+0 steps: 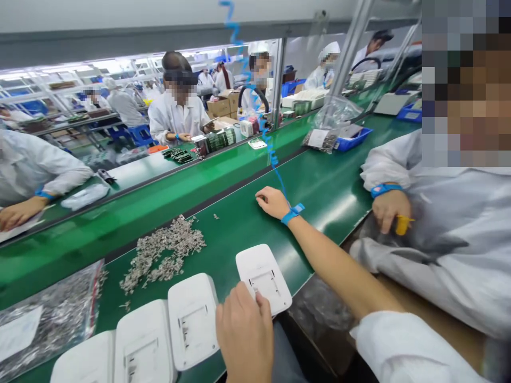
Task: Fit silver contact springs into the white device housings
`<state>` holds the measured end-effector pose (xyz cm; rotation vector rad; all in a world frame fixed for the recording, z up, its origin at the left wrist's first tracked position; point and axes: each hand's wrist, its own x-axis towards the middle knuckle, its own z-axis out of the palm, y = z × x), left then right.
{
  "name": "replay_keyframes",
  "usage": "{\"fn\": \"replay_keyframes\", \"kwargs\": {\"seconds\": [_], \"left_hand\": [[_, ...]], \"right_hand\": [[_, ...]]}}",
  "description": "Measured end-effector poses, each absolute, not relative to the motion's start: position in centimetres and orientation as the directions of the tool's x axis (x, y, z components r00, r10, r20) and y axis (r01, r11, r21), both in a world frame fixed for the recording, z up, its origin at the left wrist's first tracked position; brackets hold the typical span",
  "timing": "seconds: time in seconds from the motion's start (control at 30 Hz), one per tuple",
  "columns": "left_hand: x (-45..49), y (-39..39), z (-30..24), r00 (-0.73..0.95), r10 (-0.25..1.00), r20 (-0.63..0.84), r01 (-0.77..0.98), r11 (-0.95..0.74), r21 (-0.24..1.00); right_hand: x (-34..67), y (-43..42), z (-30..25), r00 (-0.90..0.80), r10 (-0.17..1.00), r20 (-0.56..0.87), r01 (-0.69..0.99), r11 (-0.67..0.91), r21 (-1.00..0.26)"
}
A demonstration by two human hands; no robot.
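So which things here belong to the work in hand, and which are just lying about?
Likely in use, judging by nearness:
- white case at the left hand
- three white cases in a row
- loose metal pieces
- bag of similar-looking pieces

Probably just lying about:
- blue tray
- green boards near a co-worker

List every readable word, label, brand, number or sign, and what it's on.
None readable.
Left bag: its large label is too blurred to read.
Far bag: its small label is too small to read.
White cases: no legible markings.
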<state>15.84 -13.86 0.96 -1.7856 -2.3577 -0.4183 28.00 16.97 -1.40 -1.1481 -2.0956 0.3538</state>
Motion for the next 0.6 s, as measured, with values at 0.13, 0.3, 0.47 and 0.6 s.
{"fn": "replay_keyframes", "kwargs": {"seconds": [0.13, 0.3, 0.47, 0.6], "left_hand": [[14.3, -14.7, 1.5, -0.273, 0.894, 0.355, 0.961, 0.271, 0.056], [12.8, -15.8, 2.1, -0.296, 0.826, 0.479, 0.934, 0.355, -0.036], [11.0, -16.6, 1.7, -0.211, 0.812, 0.544, 0.966, 0.260, -0.013], [9.5, -16.6, 0.0, -0.231, 0.805, 0.547, 0.966, 0.257, 0.028]], "right_hand": [[23.5, 15.7, -0.6, -0.659, 0.595, 0.459, 0.435, 0.800, -0.412], [16.5, 15.5, -0.2, -0.790, 0.478, 0.384, 0.352, 0.867, -0.353], [15.2, 15.3, -1.2, -0.794, 0.492, 0.357, 0.389, 0.863, -0.322], [16.5, 14.9, -1.3, -0.801, 0.490, 0.344, 0.406, 0.867, -0.288]]}}
